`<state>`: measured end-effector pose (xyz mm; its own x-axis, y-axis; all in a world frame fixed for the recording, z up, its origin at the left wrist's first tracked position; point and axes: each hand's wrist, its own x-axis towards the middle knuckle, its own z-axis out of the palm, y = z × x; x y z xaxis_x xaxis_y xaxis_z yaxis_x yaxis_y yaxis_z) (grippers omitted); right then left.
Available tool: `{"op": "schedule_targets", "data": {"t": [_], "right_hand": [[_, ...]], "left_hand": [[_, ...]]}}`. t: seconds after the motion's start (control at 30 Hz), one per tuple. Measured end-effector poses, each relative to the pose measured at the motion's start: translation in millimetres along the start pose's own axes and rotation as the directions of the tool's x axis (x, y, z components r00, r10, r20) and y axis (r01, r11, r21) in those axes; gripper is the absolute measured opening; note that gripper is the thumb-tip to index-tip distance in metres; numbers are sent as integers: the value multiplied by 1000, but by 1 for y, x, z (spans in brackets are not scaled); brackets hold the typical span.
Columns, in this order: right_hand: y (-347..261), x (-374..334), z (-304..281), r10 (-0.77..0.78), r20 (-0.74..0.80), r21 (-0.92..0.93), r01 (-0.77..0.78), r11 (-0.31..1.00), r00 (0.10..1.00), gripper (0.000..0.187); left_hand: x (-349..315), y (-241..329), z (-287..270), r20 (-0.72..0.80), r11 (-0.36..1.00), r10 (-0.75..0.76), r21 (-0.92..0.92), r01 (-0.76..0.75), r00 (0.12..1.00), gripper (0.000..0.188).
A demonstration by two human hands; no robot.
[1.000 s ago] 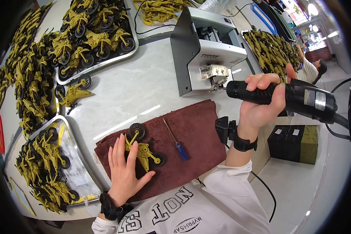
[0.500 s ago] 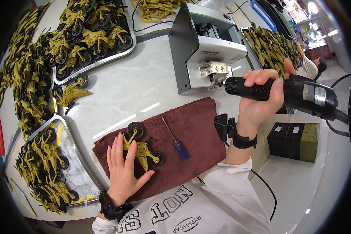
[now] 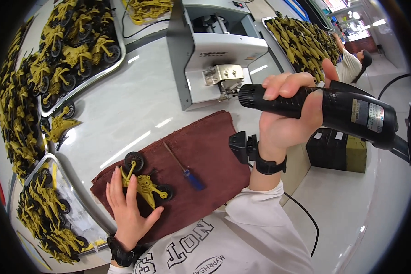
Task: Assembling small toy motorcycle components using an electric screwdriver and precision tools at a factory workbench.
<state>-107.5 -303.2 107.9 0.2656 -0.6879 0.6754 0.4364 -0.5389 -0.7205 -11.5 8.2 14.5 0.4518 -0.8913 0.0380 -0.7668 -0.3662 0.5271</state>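
Observation:
My left hand (image 3: 130,214) steadies a yellow toy motorcycle (image 3: 146,186) with black wheels, which lies on its side on a folded maroon cloth (image 3: 210,153). The fingers press along one side and the thumb touches near its pointed end. Raised at the right, my right hand (image 3: 278,130) is wrapped round a black electric screwdriver (image 3: 351,109). Its tip points left at the metal outlet (image 3: 226,77) of a grey-and-white screw feeder (image 3: 228,48); whether a screw sits on the tip is too small to tell. A blue-handled screwdriver (image 3: 192,179) lies on the cloth, apart from both hands.
Trays of yellow-and-black toy motorcycles stand at the far left (image 3: 122,45) and near left (image 3: 73,182). One loose motorcycle (image 3: 57,125) lies between them. Behind the feeder is another full tray (image 3: 301,43). A person (image 3: 354,66) sits at far right. Boxes (image 3: 335,148) stand below the table.
The whole view has shifted, so the table and both hands appear farther left. Both hands keep their holds, and the electric screwdriver's tip stays at the feeder's outlet.

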Motion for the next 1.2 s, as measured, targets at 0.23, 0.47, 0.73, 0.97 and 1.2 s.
{"op": "schedule_targets", "data": {"t": [0.23,0.47,0.73,0.97,1.2], "right_hand": [[-4,-1,-3,-6,-15,-18,6,1000,1000,62],[-4,-6,-6,-21,-27,-4,21,1000,999,64],[4,-3,-16,-33,25,108,30,994,999,66],[-29,-8,-25,-92,101,358,50,933,991,67],[-65,-47,-21,78,280,646,-248,722,957,63]], "left_hand": [[2,1,2,11,1000,-4,14,4,1000,96],[-1,2,2,34,999,-33,29,32,999,97],[3,2,3,43,999,-41,30,40,998,97],[6,-1,-15,-21,997,-1,-81,0,1000,93],[43,36,-30,30,980,142,-146,-136,989,48]]}}
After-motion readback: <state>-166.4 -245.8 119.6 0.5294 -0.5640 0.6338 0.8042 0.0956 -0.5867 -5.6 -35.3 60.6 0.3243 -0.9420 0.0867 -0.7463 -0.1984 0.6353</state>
